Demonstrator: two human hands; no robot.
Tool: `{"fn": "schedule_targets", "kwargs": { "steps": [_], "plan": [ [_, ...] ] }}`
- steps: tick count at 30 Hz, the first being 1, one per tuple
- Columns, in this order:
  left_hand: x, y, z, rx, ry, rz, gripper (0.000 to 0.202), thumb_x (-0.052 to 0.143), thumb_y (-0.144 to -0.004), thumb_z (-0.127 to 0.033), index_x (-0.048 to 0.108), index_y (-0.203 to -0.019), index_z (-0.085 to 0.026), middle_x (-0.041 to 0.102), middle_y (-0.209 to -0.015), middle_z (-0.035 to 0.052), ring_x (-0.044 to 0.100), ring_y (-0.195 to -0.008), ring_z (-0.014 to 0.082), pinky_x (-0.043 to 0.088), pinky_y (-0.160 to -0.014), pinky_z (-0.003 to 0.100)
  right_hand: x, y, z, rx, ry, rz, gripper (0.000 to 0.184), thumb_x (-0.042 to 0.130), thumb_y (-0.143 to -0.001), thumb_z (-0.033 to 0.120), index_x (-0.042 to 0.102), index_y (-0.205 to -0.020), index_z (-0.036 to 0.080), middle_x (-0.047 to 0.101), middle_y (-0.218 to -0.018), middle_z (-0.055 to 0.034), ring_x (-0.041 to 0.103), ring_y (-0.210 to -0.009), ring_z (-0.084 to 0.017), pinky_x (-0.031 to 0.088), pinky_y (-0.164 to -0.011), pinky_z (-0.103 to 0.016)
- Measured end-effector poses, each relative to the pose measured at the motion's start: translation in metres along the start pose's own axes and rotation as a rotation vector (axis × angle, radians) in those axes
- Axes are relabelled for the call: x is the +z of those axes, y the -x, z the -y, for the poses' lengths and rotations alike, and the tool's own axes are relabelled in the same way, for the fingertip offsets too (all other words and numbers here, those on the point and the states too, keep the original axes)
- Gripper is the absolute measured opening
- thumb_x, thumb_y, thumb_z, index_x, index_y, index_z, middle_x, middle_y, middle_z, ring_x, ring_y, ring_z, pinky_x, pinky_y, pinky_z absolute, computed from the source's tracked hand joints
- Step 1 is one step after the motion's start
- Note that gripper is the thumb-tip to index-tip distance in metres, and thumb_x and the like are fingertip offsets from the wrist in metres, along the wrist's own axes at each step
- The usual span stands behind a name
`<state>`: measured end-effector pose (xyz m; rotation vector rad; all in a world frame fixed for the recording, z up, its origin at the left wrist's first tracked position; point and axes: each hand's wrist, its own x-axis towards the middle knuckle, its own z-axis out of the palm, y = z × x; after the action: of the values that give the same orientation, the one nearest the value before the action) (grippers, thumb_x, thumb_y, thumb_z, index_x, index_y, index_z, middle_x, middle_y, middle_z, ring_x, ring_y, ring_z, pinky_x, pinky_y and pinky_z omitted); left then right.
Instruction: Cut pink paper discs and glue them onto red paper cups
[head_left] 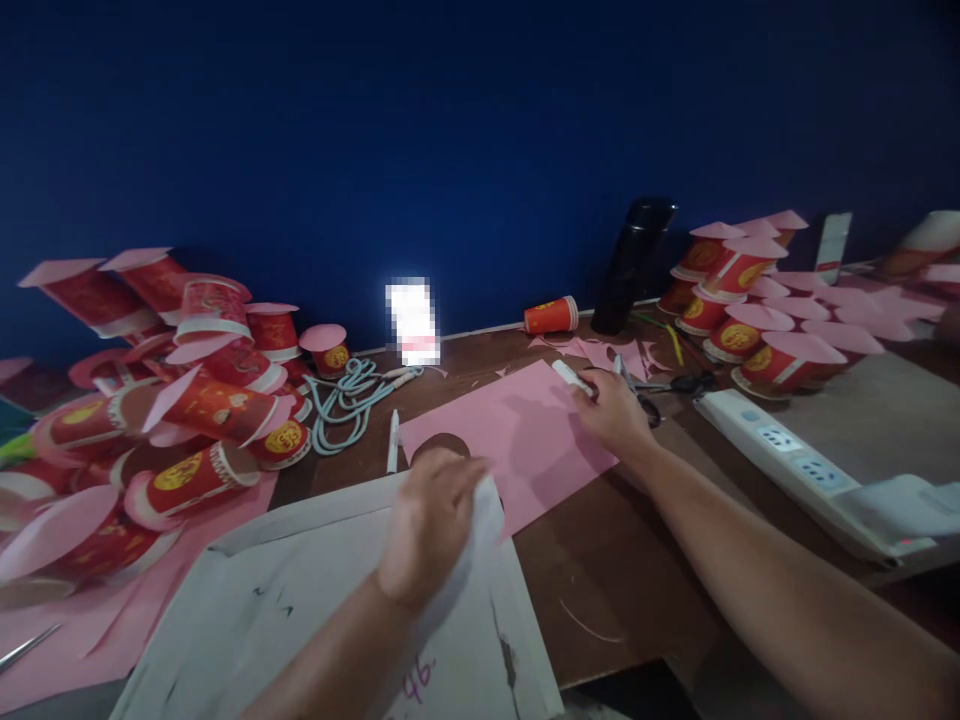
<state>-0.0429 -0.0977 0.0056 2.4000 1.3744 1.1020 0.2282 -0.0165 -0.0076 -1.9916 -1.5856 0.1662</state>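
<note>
A pink paper sheet (525, 430) lies on the brown tabletop, with a dark round patch, perhaps a cut-out, at its left corner. My right hand (611, 410) is closed around a white pen-like stick (572, 378) over the sheet's right part. My left hand (427, 520) is blurred, its fingers curled above the white board (315, 600). Something whitish and thin (487, 512) shows beneath these fingers; I cannot make out what it is. Another white pen (394, 442) lies left of the sheet. Scissors (654, 395) rest just beyond my right hand.
Red paper cups with pink discs pile up at left (217, 400) and right (750, 320). A coiled cable (349, 400), a lit phone (414, 320), a fallen cup stack (551, 315) and a black flask (636, 265) stand along the blue wall. A power strip (787, 465) lies right.
</note>
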Motion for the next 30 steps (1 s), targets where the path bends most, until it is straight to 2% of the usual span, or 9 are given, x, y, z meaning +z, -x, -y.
{"fn": "schedule_targets", "kwargs": {
  "steps": [2,4,5,8,10,14,18,25,30],
  "plan": [
    [-0.015,-0.018,0.019,-0.166,-0.166,0.029,0.027,0.043,-0.093,-0.028,0.069,-0.098,-0.024,0.067,-0.094,0.0049,0.061,-0.09,0.0188,0.048,-0.083,0.031,-0.002,0.003,-0.008,0.021,0.024,-0.018,0.036,0.048,-0.087,0.038,0.062,-0.115,0.021,0.062,-0.111,-0.0112,0.06,-0.094,-0.024,0.045,-0.08,-0.035],
    [-0.026,-0.031,0.035,-0.386,-0.373,0.036,0.028,0.044,-0.091,-0.034,0.068,-0.104,-0.024,0.067,-0.099,0.0062,0.061,-0.095,0.0228,0.047,-0.084,0.035,-0.006,0.003,-0.011,0.048,0.034,-0.027,0.036,0.047,-0.087,0.041,0.062,-0.115,0.023,0.062,-0.11,-0.0102,0.061,-0.093,-0.024,0.045,-0.079,-0.035],
    [-0.029,-0.035,0.042,-0.465,-0.436,0.09,0.03,0.045,-0.09,-0.036,0.065,-0.109,-0.023,0.066,-0.104,0.0077,0.06,-0.099,0.0254,0.047,-0.084,0.037,-0.008,0.003,-0.012,0.062,0.037,-0.029,0.036,0.046,-0.087,0.042,0.062,-0.115,0.024,0.061,-0.11,-0.0099,0.061,-0.093,-0.024,0.045,-0.079,-0.036],
    [-0.029,-0.038,0.057,-0.66,-0.51,0.254,0.042,0.047,-0.086,-0.045,0.058,-0.118,-0.02,0.062,-0.111,0.013,0.059,-0.105,0.0316,0.047,-0.083,0.042,-0.011,0.002,-0.01,0.094,0.05,-0.009,0.036,0.045,-0.088,0.041,0.061,-0.115,0.024,0.061,-0.112,-0.0101,0.061,-0.093,-0.025,0.046,-0.077,-0.036],
    [-0.025,-0.036,0.066,-0.715,-0.502,0.302,0.044,0.045,-0.085,-0.047,0.056,-0.119,-0.019,0.061,-0.112,0.0144,0.059,-0.105,0.0322,0.046,-0.083,0.042,-0.011,0.002,-0.009,0.089,0.055,0.029,0.034,0.045,-0.088,0.039,0.061,-0.114,0.024,0.061,-0.113,-0.0104,0.061,-0.095,-0.025,0.046,-0.077,-0.036],
    [-0.02,-0.032,0.083,-0.727,-0.475,0.287,0.046,0.045,-0.084,-0.043,0.054,-0.121,-0.017,0.064,-0.109,0.0145,0.06,-0.104,0.0314,0.046,-0.084,0.041,-0.009,0.004,-0.007,0.086,0.062,0.072,0.031,0.045,-0.088,0.035,0.061,-0.112,0.023,0.061,-0.114,-0.0102,0.061,-0.097,-0.026,0.046,-0.077,-0.035],
    [-0.022,-0.031,0.092,-0.727,-0.45,0.231,0.043,0.046,-0.083,-0.038,0.057,-0.117,-0.015,0.067,-0.101,0.0128,0.061,-0.101,0.031,0.046,-0.082,0.039,-0.008,0.004,-0.009,0.09,0.082,0.075,0.031,0.046,-0.089,0.033,0.06,-0.114,0.022,0.059,-0.115,-0.0116,0.061,-0.099,-0.025,0.046,-0.08,-0.035],
    [-0.022,-0.025,0.092,-0.742,-0.439,0.17,0.043,0.047,-0.084,-0.037,0.055,-0.12,-0.016,0.068,-0.1,0.0107,0.061,-0.102,0.0306,0.046,-0.082,0.039,-0.012,0.001,-0.014,0.135,0.094,0.085,0.032,0.046,-0.087,0.028,0.059,-0.115,0.021,0.054,-0.123,-0.0145,0.06,-0.103,-0.028,0.047,-0.084,-0.039],
    [-0.022,-0.023,0.088,-0.694,-0.43,0.099,0.044,0.046,-0.086,-0.035,0.051,-0.125,-0.016,0.067,-0.099,0.0101,0.06,-0.103,0.0287,0.045,-0.082,0.037,-0.016,0.002,-0.012,0.188,0.119,0.105,0.035,0.044,-0.087,0.028,0.056,-0.119,0.022,0.051,-0.127,-0.015,0.062,-0.1,-0.029,0.048,-0.082,-0.041]
  ]
}}
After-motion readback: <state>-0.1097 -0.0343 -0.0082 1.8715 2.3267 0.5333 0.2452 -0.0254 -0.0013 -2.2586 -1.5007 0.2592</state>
